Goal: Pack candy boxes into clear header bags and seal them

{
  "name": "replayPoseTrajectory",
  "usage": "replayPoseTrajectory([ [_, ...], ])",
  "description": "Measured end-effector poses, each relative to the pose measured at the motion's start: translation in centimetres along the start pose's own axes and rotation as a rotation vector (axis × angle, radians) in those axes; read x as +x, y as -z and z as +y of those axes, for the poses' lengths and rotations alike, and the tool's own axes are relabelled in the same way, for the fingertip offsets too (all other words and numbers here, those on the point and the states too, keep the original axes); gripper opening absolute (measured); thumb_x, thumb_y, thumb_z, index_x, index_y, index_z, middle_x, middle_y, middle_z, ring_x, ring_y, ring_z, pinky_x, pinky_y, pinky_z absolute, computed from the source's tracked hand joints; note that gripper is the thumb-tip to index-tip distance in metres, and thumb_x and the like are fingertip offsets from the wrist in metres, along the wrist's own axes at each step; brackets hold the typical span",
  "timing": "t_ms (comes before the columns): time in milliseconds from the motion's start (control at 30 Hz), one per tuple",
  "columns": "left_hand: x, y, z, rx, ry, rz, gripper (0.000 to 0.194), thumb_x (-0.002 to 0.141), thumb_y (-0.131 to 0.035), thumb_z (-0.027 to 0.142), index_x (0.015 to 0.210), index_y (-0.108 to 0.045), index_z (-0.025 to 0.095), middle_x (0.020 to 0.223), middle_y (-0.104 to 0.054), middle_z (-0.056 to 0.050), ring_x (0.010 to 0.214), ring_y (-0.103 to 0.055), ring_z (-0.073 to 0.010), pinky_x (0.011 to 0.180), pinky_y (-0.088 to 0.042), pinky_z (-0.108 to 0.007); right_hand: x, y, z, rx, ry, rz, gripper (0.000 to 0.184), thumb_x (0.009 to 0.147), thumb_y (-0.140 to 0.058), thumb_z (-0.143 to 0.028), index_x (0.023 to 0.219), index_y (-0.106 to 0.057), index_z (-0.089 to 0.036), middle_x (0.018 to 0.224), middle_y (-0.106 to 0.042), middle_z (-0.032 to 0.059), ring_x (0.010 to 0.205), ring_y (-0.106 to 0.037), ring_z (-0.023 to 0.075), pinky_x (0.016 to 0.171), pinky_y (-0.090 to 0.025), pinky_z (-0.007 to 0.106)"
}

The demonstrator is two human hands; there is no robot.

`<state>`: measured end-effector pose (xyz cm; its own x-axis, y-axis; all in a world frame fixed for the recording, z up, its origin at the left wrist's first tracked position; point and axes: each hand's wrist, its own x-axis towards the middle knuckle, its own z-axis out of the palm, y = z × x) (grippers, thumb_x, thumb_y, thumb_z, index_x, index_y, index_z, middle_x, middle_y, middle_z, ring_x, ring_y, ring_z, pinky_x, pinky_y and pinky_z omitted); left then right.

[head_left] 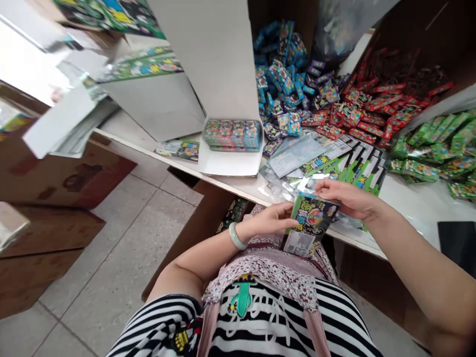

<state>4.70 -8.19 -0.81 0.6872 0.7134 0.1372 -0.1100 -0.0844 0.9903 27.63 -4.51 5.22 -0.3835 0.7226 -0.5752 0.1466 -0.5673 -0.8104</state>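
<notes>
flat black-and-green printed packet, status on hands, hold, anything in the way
Left hand gripping packet by left side. Right hand at its top edge. Printed face showing, no obstruction seen. Fanned black-and-green packets on white table beyond.

The held pouch (310,221) looks like glossy plastic.

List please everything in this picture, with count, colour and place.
Printed package: one, black and green, between the hands.
Flat packages: several, mainly black and green, fanned on table.
Small packets: many, blue, purple, red, green, back and right of table.
Table: one, white, before the person.
Boxes: at least two, white, table's left part.
Cartons: at least two, brown, left side.
Floor tiles: several, grey, lower left.
Apron: one, pink floral, at waist.
Striped shirt: one, black and white, bottom centre.
Bangle: one, pale green, left wrist.
Left hand: one, bare, package's left edge.
Right hand: one, bare, package's top.
</notes>
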Motion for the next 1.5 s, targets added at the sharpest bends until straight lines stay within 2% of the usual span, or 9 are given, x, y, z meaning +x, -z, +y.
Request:
replayPoseTrajectory([
  [133,-2.4,3.7,3.8,0.293,-0.136,0.264,0.033,0.091,-0.063,0.054,0.101,-0.066,0.023,0.093,-0.073,-0.005,0.082,-0.071,-0.0209,0.074,-0.061,-0.037,-0.9,1.6,0.1,-0.05,0.185,0.144,0.046,0.059,-0.089,-0.046,0.094,-0.067,-0.024,0.087,-0.07,0.0022,0.078,-0.065,0.0174,0.065,-0.052,0.028],
  [300,-0.8,14.6,6.7,0.821,-0.331,0.873,0.028,0.088,-0.068,0.039,0.111,-0.065,0.023,0.106,-0.071,-0.006,0.102,-0.067,-0.0224,0.096,-0.054,-0.039,-0.7,4.4,1.6,-0.15,0.304,0.383,0.05,0.06,-0.087,-0.059,0.093,-0.069,-0.026,0.092,-0.071,0.0043,0.087,-0.066,0.0214,0.073,-0.053,0.033],
  [500,3.6,23.4,2.7,1.362,-0.028,0.627,0.044,0.087,-0.046,0.012,0.127,-0.064,0.015,0.132,-0.066,-0.016,0.127,-0.058,-0.03,0.113,-0.04,-0.049,1.1,4.1,3.7,-0.234,0.283,0.339,0.059,0.059,-0.081,-0.072,0.089,-0.069,-0.023,0.089,-0.072,0.0052,0.081,-0.065,0.0211,0.079,-0.053,0.036],
  [733,5.5,17.3,0.0,1.453,0.116,0.427,0.057,0.092,-0.048,0.023,0.149,-0.045,0.014,0.16,-0.04,-0.017,0.151,-0.032,-0.0338,0.124,-0.02,-0.056,3.1,5.3,3.4,-0.338,0.344,0.331,0.045,0.073,-0.074,-0.063,0.093,-0.068,-0.023,0.093,-0.074,0.006,0.089,-0.069,0.0243,0.086,-0.055,0.04],
  [867,6.9,12.2,-0.6,1.372,0.123,-0.035,0.074,0.081,-0.072,0.045,0.144,-0.049,0.014,0.154,-0.047,-0.021,0.147,-0.036,-0.0404,0.121,-0.022,-0.061,5.4,4.8,1.8,-0.568,0.411,0.378,0.023,0.087,-0.06,-0.041,0.1,-0.067,-0.022,0.097,-0.074,0.007,0.085,-0.07,0.0249,0.083,-0.057,0.043],
  [1067,6.7,10.4,-0.8,1.344,0.094,-0.179,0.03,0.091,-0.059,0.031,0.115,-0.066,0.014,0.121,-0.069,-0.016,0.114,-0.065,-0.0291,0.103,-0.045,-0.046,9.3,1.1,-1.1,-1.292,0.625,0.246,0.047,0.085,-0.064,-0.015,0.132,-0.062,-0.016,0.146,-0.057,0.0133,0.141,-0.045,0.034,0.116,-0.036,0.054],
  [1200,5.4,10.9,0.9,1.244,-0.182,0.035,0.023,0.099,-0.046,0.022,0.101,-0.068,0.016,0.098,-0.073,-0.011,0.095,-0.069,-0.0219,0.088,-0.052,-0.037,9.7,0.1,-2.3,-1.477,0.699,0.247,0.03,0.094,-0.055,-0.013,0.12,-0.069,-0.017,0.127,-0.07,0.0119,0.121,-0.062,0.0296,0.106,-0.044,0.047],
  [1367,4.2,10.9,3.4,0.841,-0.448,0.695,0.044,0.093,-0.066,0.039,0.132,-0.054,0.022,0.134,-0.062,-0.012,0.129,-0.057,-0.0246,0.111,-0.043,-0.042,5.8,-0.1,-3.8,-1.037,1.001,0.68,0.03,0.103,-0.045,-0.03,0.114,-0.071,-0.02,0.111,-0.075,0.0106,0.103,-0.069,0.0263,0.09,-0.052,0.038],
  [1500,5.6,8.7,2.5,0.3,-0.257,0.661,0.052,0.088,-0.069,0.052,0.129,-0.056,0.023,0.126,-0.066,-0.01,0.118,-0.063,-0.0219,0.101,-0.05,-0.035,4.1,-1.3,-2.9,-0.456,0.955,0.643,0.037,0.102,-0.047,-0.048,0.117,-0.069,-0.022,0.106,-0.075,0.0067,0.104,-0.068,0.0262,0.091,-0.055,0.04],
])
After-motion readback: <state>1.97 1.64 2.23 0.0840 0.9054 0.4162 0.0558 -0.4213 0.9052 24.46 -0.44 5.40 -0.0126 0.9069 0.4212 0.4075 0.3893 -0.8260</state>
